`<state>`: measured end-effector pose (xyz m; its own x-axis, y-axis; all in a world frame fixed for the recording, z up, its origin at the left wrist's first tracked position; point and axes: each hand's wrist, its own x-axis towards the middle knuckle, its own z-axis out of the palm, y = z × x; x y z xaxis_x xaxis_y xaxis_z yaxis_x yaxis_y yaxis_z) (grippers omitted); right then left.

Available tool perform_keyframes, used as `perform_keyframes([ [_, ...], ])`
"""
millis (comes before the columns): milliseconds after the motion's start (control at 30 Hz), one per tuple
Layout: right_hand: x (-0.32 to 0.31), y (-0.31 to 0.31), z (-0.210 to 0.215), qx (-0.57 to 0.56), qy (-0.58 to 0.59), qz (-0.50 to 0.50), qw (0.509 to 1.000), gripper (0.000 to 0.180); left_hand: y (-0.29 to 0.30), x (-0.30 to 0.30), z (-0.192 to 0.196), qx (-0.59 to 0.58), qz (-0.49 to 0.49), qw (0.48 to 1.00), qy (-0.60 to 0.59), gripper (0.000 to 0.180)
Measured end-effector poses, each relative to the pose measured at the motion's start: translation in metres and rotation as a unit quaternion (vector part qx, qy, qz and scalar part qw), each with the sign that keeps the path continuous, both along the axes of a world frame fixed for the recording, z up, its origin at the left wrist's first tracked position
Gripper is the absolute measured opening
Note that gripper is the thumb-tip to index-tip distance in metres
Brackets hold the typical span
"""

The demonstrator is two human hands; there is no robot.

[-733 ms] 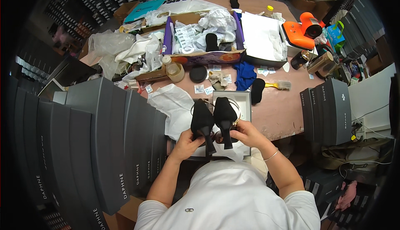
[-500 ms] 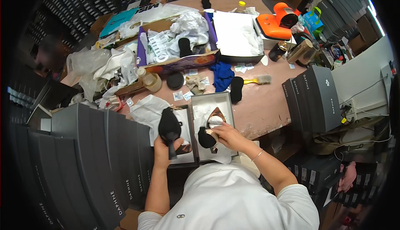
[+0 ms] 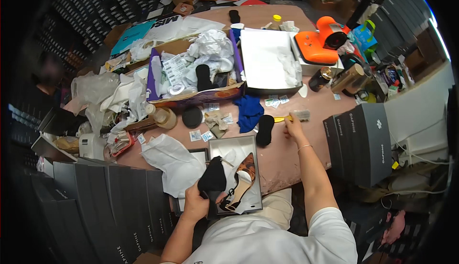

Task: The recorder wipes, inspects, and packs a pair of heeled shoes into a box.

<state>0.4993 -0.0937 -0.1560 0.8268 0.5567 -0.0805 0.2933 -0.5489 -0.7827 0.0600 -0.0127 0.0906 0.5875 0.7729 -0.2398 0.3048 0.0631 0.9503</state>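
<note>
My left hand [image 3: 195, 204] is closed around the dark stem of a black, dull-surfaced object [image 3: 213, 175]; its exact kind is hard to make out. It hangs over the left side of an open grey shoe box [image 3: 255, 168]. Inside that box, on white paper, lies a leopard-print pointed shoe [image 3: 245, 163] with a black bow. My right hand [image 3: 292, 127] reaches out over the table, its fingers closed at the yellow handle of a flat brush [image 3: 301, 115]. Left of the brush is a black oval pad [image 3: 265, 130]. White tissue paper [image 3: 174, 161] spills beside the box.
Stacked grey shoe boxes stand at the left [image 3: 110, 206] and right [image 3: 361, 144]. Beyond lie a blue cloth [image 3: 249, 113], a black round tin [image 3: 192, 117], a bottle [image 3: 164, 117], a purple carton [image 3: 153, 75] of paper, a white-lined box [image 3: 265, 53] and an orange device [image 3: 318, 46].
My right hand has left the shoe box and moved out to the brush. My left hand still holds the black object, now nearer the leopard-print shoe. The whole view has shifted.
</note>
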Motion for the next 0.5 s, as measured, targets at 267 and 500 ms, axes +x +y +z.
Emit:
perform_keyframes([
  [267,-0.005,0.009,0.019,-0.179,-0.149,-0.106,0.967,0.033,0.010,0.019,0.001,0.011,0.005,1.000,-0.008,0.045],
  [500,0.005,-0.026,0.070,0.059,-0.022,-0.100,0.993,0.049,0.014,0.015,-0.008,-0.010,0.008,0.999,-0.031,0.047],
])
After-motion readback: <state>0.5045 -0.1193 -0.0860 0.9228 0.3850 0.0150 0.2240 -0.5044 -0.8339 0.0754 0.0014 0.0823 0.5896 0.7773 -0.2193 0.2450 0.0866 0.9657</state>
